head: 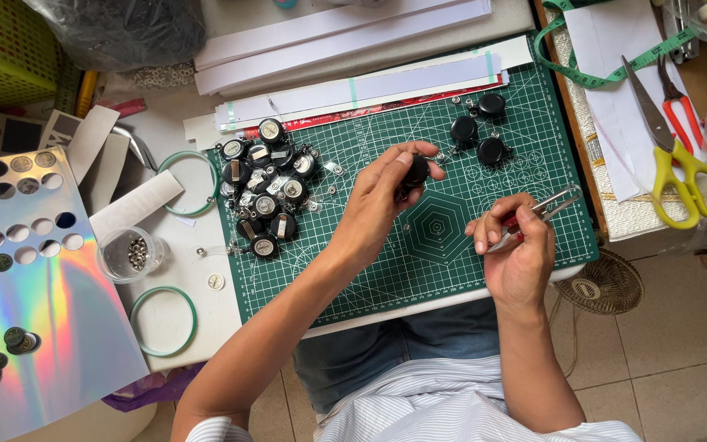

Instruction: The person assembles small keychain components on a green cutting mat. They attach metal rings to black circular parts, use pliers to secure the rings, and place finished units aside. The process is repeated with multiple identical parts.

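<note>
A single head-worn camera looks almost straight down from above the seated person, close over the work. The green cutting mat [452, 237] fills the middle of the view, with the white tabletop [165, 319] running off to the left. The person's lap and the tiled floor [673, 344] show along the bottom edge; no second view overlaps it.

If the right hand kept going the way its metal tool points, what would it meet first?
The right hand holds a metal tool pointing up and to the right. That line crosses bare green cutting mat to its right edge; the yellow-handled scissors lie beyond, probably first met, though heights are unclear.
</note>
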`<move>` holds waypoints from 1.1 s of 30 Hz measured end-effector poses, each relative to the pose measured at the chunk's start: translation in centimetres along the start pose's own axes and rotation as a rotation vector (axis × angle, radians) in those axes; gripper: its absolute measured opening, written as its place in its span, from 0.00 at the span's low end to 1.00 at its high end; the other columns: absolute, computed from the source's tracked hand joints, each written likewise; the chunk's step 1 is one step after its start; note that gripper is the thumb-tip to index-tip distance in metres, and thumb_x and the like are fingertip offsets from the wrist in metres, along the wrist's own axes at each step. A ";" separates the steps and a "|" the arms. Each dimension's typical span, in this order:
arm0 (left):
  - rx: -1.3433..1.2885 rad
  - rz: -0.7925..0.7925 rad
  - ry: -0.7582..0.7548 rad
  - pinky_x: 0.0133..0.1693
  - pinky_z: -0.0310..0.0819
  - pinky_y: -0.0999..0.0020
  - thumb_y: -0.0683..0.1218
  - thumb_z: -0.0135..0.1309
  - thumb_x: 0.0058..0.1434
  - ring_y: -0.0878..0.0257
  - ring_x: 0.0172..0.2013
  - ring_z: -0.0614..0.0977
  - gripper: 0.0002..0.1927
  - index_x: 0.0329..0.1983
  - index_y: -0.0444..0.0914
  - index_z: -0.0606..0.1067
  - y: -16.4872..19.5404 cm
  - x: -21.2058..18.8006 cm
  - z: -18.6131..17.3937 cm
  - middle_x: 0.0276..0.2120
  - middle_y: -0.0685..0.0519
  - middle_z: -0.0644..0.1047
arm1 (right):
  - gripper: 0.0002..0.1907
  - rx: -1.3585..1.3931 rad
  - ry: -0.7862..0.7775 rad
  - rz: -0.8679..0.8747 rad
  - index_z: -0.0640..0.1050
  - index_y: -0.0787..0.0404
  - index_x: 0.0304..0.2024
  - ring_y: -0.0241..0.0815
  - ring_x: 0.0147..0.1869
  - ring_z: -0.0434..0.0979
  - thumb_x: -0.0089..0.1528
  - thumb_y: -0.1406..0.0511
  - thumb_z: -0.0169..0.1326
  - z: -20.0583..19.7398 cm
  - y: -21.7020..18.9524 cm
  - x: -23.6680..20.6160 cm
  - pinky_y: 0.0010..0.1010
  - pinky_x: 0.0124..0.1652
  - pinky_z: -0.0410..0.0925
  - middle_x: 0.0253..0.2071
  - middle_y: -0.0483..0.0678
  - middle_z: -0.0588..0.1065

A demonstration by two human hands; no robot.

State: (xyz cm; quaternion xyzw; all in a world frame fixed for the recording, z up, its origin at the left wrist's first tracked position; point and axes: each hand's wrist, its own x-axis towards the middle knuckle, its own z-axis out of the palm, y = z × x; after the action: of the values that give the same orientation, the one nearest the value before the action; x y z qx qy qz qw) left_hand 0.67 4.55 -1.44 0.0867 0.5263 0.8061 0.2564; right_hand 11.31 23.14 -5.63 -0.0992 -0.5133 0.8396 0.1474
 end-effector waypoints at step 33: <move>-0.002 0.013 -0.054 0.33 0.66 0.79 0.44 0.47 0.73 0.72 0.30 0.69 0.13 0.58 0.35 0.71 -0.5 0.2 0.1 0.36 0.57 0.76 | 0.15 -0.027 -0.007 -0.005 0.74 0.61 0.40 0.39 0.28 0.70 0.74 0.60 0.40 -0.2 0.0 0.0 0.39 0.43 0.71 0.23 0.45 0.65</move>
State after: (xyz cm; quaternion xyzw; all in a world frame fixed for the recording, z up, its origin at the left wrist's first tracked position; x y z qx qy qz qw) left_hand 0.70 4.88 -1.87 0.1115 0.5178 0.8057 0.2651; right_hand 11.35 23.38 -5.71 -0.0968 -0.5253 0.8327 0.1463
